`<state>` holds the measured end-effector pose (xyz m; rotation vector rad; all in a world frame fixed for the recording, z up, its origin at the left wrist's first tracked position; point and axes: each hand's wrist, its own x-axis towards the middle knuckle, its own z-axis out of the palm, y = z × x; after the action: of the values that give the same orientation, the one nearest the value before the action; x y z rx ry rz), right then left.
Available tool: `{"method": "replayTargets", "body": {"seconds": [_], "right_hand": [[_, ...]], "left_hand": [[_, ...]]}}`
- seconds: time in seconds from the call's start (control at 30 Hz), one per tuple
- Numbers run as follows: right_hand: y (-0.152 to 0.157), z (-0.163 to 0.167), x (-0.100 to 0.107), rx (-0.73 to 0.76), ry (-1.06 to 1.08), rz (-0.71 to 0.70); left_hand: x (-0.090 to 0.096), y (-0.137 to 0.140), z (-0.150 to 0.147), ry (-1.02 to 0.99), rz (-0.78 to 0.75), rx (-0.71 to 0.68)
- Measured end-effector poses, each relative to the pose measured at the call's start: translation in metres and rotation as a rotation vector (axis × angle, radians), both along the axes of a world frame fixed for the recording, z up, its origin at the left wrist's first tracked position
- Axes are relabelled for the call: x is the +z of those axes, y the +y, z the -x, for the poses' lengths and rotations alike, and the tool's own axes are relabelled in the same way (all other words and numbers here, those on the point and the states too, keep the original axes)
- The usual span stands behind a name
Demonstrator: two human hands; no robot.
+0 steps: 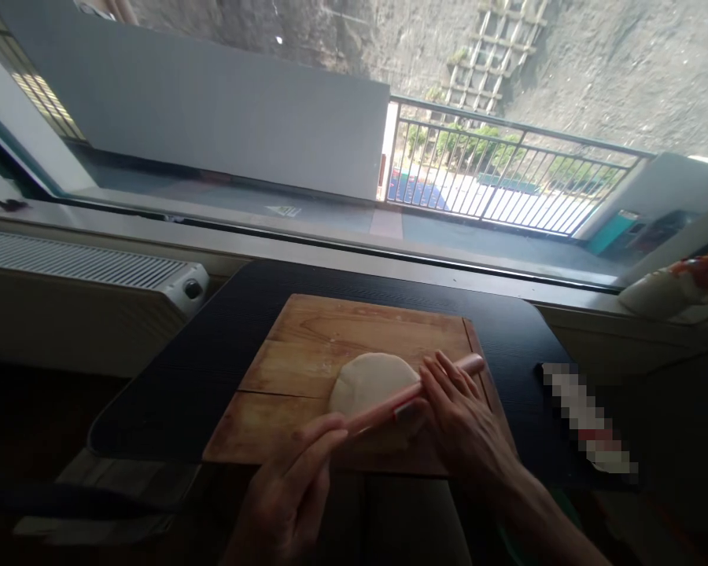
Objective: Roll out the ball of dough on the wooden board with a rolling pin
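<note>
A pinkish rolling pin [383,410] lies slantwise across a flat, pale round of dough [373,377]. The dough rests on a wooden board [307,334], and its near part is hidden under the pin and my right hand. With my left hand [292,475] I grip the pin's near left end, fingers closed around it. My right hand [457,405] is on the pin towards its far right end, fingers bent over the top. The pin's tip shows beyond those fingers. A small red and white mark is on the pin between my hands.
The board lies on a dark table [171,385] by a window. On the table's right is a blurred-out object [587,420]. A white radiator [94,263] stands at the left. On the sill at the right is a pale container [654,297] with something orange on it.
</note>
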<state>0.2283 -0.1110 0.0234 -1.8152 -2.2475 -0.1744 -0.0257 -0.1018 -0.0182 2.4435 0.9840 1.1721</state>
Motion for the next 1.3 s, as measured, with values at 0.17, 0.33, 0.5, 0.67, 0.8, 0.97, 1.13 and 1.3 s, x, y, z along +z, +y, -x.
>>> {"method": "replayTargets", "body": {"seconds": [0.17,0.33,0.5,0.67,0.8,0.97,1.13,1.3], "right_hand": [[-0.014,-0.005,-0.010,-0.077,-0.012,-0.008],[0.054,0.009,0.008,-0.201,0.079,0.059],[-0.004,0.016,-0.006,-0.098,0.021,0.056],[-0.039,0.015,-0.017,-0.012,-0.016,0.009],[0.042,0.008,-0.001,-0.136,0.064,0.086],[0.086,0.006,0.011,-0.170,0.133,0.185],[0.005,0.014,-0.004,-0.016,0.068,0.106],[0.024,0.011,-0.001,-0.057,0.073,0.116]], "left_hand": [[0.007,0.016,-0.018,0.130,-0.065,0.039],[0.029,0.062,-0.044,0.251,-0.083,0.211],[0.025,0.056,-0.039,0.325,-0.111,0.178],[0.018,0.041,-0.033,0.358,-0.137,0.143],[0.031,0.059,-0.048,0.368,-0.067,0.216],[0.036,0.069,-0.055,0.374,-0.053,0.261],[0.022,0.043,-0.039,0.342,-0.113,0.182],[0.030,0.055,-0.049,0.341,-0.067,0.184]]}}
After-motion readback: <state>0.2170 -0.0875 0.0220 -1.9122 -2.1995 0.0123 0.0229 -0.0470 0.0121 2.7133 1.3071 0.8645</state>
